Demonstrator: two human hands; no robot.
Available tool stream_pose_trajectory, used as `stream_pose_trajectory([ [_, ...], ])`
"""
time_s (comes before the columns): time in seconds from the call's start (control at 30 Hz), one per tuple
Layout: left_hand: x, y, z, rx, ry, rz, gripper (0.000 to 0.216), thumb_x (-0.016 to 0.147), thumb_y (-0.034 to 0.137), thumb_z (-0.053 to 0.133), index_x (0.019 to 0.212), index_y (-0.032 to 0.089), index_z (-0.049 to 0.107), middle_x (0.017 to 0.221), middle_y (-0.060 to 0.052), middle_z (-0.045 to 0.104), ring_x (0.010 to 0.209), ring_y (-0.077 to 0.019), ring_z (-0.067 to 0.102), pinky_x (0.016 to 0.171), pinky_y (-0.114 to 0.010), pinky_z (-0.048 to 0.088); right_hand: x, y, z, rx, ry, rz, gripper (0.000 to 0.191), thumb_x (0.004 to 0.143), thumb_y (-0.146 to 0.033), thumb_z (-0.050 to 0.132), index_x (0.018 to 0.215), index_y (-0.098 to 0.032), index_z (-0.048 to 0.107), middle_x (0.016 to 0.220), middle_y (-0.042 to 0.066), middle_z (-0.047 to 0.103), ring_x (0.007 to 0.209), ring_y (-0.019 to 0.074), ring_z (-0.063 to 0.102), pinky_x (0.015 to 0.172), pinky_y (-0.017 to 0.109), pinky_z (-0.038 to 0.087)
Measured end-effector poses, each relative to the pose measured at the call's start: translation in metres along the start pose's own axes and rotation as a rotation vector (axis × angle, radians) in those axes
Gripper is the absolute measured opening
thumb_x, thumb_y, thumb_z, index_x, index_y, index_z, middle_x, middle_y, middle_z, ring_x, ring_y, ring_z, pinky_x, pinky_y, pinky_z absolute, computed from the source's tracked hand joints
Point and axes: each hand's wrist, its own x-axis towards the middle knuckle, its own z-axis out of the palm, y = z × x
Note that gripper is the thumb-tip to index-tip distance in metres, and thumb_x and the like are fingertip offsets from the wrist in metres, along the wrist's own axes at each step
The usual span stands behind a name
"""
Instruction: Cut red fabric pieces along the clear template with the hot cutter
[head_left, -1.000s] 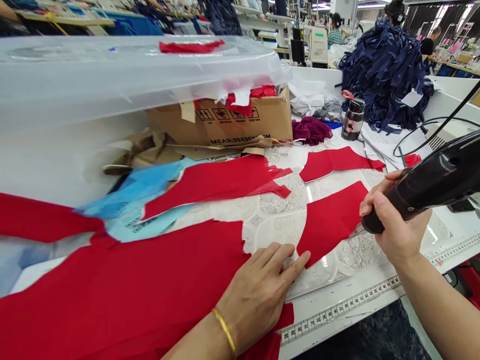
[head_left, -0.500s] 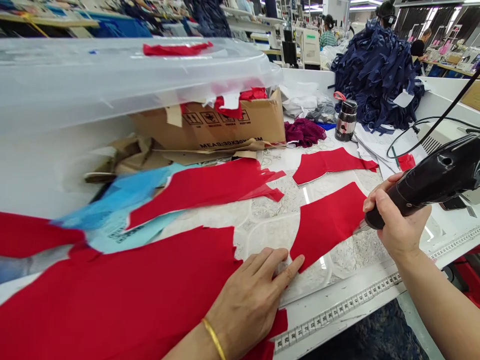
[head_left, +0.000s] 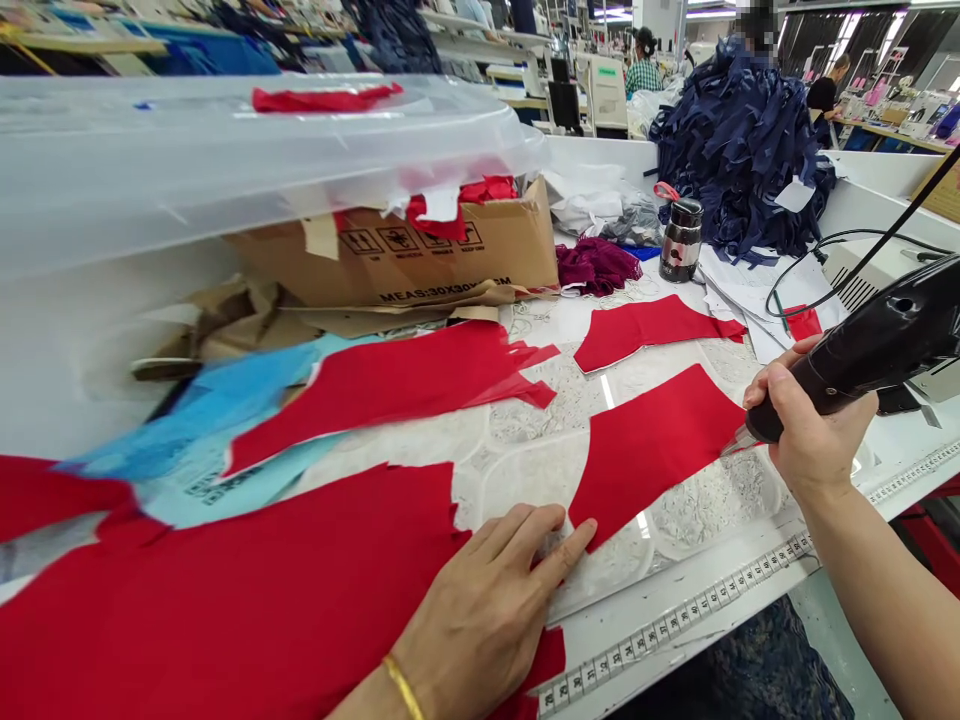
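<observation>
My right hand (head_left: 817,435) is wrapped round a black corded hand tool (head_left: 862,345) with a flat metal tip (head_left: 739,440). Its tip lies at the lower right corner of a cut red fabric piece (head_left: 652,445); whether it touches the cloth I cannot tell. My left hand (head_left: 499,590) lies with fingers stretched out, its index fingertip on the lower left corner of that piece. Beneath this hand and to its left spreads a large red fabric sheet (head_left: 247,600). Two other red pieces, one frayed (head_left: 397,390) and one narrow (head_left: 660,328), lie farther back.
A tape measure (head_left: 675,620) runs along the table's front edge. At the back stand a cardboard box (head_left: 450,260), a dark flask (head_left: 681,240) and a heap of navy fabric strips (head_left: 739,150). A translucent plastic sheet (head_left: 225,160) overhangs the left. People sit farther off.
My right hand and the tool have moved slightly right, so the metal tip shows more plainly at the piece's corner. The view has shifted a little; my left hand stays at its corner.
</observation>
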Motion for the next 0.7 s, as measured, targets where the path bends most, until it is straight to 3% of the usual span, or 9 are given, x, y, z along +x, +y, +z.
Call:
stream_pose_trajectory([
  [0.3, 0.003, 0.001, -0.007, -0.007, -0.072, -0.014, 0.05, 0.091, -0.005, 0.035, 0.124, 0.016, 0.065, 0.104, -0.01, 0.062, 0.091, -0.0221, 0.06, 0.078, -0.035, 0.054, 0.012, 0.002, -0.02, -0.052, 0.05, -0.026, 0.033, 0.075, -0.035, 0.079, 0.097, -0.026, 0.056, 0.058, -0.01, 0.059, 0.046, 0.0148, 0.059, 0.052, 0.032, 0.05],
  [0.47, 0.002, 0.001, -0.008, -0.017, -0.082, -0.017, 0.048, 0.093, -0.003, 0.033, 0.125, 0.017, 0.064, 0.104, -0.009, 0.061, 0.09, -0.0219, 0.059, 0.078, -0.034, 0.054, 0.013, 0.008, -0.02, -0.059, 0.063, -0.012, 0.027, 0.073, -0.031, 0.078, 0.088, -0.024, 0.056, 0.058, -0.01, 0.058, 0.045, 0.0136, 0.058, 0.051, 0.031, 0.05],
  [0.7, -0.001, -0.002, -0.003, -0.045, -0.017, -0.038, 0.048, 0.096, 0.001, 0.031, 0.126, 0.021, 0.064, 0.108, -0.009, 0.063, 0.092, -0.0211, 0.062, 0.083, -0.034, 0.055, 0.02, 0.007, -0.028, -0.053, 0.093, -0.036, 0.029, 0.074, -0.031, 0.077, 0.092, -0.023, 0.056, 0.058, -0.01, 0.057, 0.045, 0.0131, 0.058, 0.051, 0.03, 0.05],
])
